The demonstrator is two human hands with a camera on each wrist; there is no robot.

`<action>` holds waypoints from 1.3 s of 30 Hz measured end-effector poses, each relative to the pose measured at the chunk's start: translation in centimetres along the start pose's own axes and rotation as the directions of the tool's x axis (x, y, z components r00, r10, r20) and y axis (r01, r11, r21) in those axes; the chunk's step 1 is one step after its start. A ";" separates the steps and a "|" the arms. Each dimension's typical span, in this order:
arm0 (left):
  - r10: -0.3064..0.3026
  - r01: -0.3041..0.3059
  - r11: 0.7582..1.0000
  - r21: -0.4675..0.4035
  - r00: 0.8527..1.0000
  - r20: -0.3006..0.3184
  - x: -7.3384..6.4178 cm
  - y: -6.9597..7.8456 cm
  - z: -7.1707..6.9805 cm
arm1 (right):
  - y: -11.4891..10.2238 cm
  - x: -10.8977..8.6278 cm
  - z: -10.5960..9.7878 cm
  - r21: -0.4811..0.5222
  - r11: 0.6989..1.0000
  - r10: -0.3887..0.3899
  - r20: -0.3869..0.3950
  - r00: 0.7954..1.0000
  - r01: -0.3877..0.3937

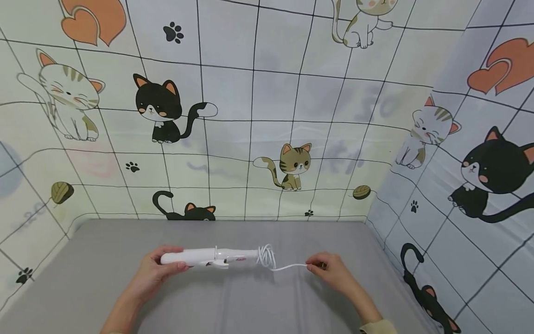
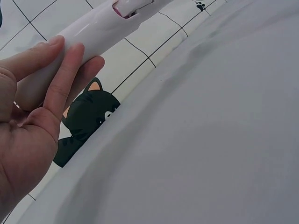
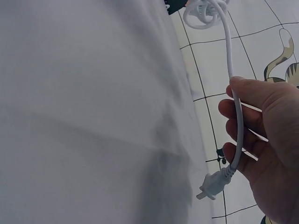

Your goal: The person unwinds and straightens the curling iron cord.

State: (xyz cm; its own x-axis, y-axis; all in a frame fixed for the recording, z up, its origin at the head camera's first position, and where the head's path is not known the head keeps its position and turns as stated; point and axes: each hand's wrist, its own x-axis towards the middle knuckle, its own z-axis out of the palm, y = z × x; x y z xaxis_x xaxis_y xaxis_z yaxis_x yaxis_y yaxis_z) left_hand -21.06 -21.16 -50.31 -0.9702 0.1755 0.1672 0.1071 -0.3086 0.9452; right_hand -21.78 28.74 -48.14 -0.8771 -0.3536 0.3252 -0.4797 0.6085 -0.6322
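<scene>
A white curling iron is held level above the grey surface. My left hand grips its thick rounded end, thumb on one side and fingers on the other; the left wrist view shows the hand around the smooth white body. Its white cord is wound in several loops at the other end. From the loops a free length runs to my right hand, which pinches it between thumb and fingertips. In the right wrist view the cord passes along the fingers and ends in a white two-pin plug.
A grey cloth-covered table lies beneath both hands. Behind it and on the right rise cloth walls printed with a grid, cats, hearts and paw marks.
</scene>
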 end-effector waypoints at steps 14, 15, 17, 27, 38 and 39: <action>0.025 -0.024 0.998 -0.061 0.999 0.023 -0.1 0.2 0.1 | -1.5 0.5 1.4 0.070 0.997 0.010 0.095 0.995 -0.016; 0.027 -0.026 0.998 -0.065 0.999 0.023 0.0 0.2 0.1 | -1.6 0.6 1.7 0.097 0.995 0.002 0.094 0.996 -0.011; 0.031 -0.029 0.997 -0.072 0.999 0.026 0.0 0.2 0.1 | -1.9 0.9 2.5 0.149 0.989 -0.019 0.079 0.997 0.007; 0.026 -0.025 0.998 -0.049 0.999 0.031 -0.3 0.3 0.2 | -2.2 2.6 5.6 -0.033 0.995 -0.097 -0.242 0.966 0.092; 0.066 -0.060 0.994 -0.095 0.996 0.063 -0.3 0.0 -0.1 | -2.8 3.3 5.2 0.263 0.964 0.034 0.027 0.999 -0.040; 0.069 -0.063 0.993 -0.102 0.996 0.061 -0.3 0.0 -0.2 | -2.8 3.2 5.1 0.255 0.965 0.047 0.024 0.999 -0.052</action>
State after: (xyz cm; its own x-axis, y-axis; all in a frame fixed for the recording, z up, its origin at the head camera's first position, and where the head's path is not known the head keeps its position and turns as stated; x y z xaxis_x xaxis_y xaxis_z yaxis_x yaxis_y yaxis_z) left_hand -20.78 -21.46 -50.41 -0.9454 0.2104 0.2489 0.1450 -0.4125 0.8993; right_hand -23.10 22.31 -48.94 -0.8978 -0.3414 0.2781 -0.4112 0.4244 -0.8067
